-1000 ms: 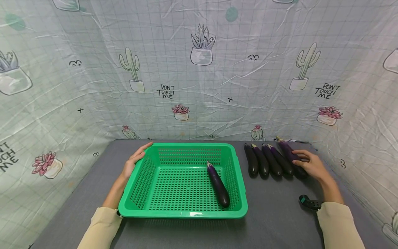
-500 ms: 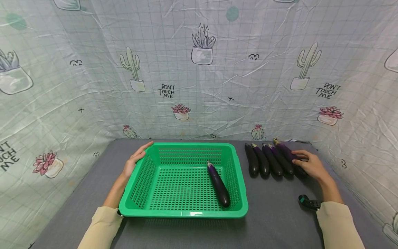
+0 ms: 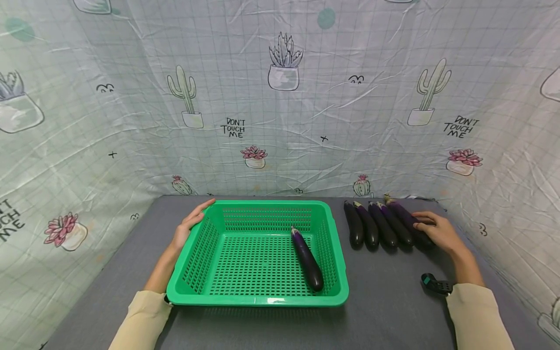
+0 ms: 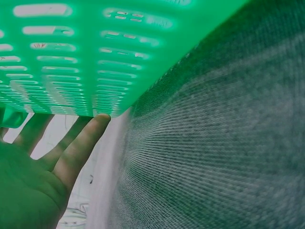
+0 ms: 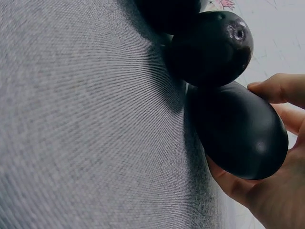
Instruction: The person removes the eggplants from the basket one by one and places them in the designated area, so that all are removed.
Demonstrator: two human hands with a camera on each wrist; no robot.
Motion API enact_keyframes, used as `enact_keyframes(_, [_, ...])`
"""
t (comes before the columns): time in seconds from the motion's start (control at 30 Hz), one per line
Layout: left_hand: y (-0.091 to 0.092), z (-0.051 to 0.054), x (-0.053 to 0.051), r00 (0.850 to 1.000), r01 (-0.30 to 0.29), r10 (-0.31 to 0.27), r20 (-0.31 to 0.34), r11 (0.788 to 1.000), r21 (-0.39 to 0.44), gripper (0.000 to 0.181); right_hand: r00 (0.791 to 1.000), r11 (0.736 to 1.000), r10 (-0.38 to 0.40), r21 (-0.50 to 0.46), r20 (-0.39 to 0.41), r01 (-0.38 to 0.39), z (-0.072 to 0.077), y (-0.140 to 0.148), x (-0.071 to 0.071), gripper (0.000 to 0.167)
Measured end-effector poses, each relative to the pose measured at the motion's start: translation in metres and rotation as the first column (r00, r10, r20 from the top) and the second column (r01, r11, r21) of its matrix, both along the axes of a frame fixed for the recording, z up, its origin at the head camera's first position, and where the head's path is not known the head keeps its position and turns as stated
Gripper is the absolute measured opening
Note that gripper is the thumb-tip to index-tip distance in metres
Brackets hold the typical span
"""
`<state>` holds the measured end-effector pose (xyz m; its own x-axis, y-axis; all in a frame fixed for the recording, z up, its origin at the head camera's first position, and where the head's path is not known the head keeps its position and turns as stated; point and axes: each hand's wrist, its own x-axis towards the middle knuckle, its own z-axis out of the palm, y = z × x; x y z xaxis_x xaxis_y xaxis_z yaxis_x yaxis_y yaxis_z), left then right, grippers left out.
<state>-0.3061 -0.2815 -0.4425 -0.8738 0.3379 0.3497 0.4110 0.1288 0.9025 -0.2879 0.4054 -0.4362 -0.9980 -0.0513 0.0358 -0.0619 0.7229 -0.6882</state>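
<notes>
A green plastic basket stands on the grey table, with one dark purple eggplant lying in its right part. My left hand rests along the basket's left outer side, fingers stretched out. In the left wrist view the straight fingers touch the perforated wall. On the right, my right hand holds the rightmost eggplant of a row. Seen from the right wrist, thumb and fingers curl round this eggplant, which touches its neighbour. Part of it is hidden behind the hand in the head view.
Several more eggplants lie side by side between the basket and my right hand, stems toward the back. A patterned curtain encloses the table at back and sides. A black wrist strap piece sits by my right sleeve.
The rightmost eggplant's stem end has swung slightly left, closer to its neighbour, under my right hand. My left hand and the basket have stayed put.
</notes>
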Motion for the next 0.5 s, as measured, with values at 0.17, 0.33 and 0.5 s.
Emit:
enact_keyframes(0.17, [-0.0001,0.0000,0.0005,1.000,-0.002,0.002,-0.006,1.000,-0.003,0.052,1.000,1.000,0.006,0.004,0.002,-0.006,0.0006,-0.0004,0.0007,0.049])
enact_keyframes(0.33, [-0.0005,-0.0007,-0.0001,1.000,0.002,-0.002,-0.010,1.000,0.004,0.052,1.000,0.999,0.020,0.028,-0.004,-0.020,0.0017,0.0007,0.0004,0.048])
enact_keyframes(0.5, [-0.0015,-0.0019,-0.0008,1.000,0.008,-0.008,-0.015,1.000,0.004,0.052,0.999,0.998,0.032,0.050,-0.006,-0.031,0.0025,0.0014,0.0006,0.049])
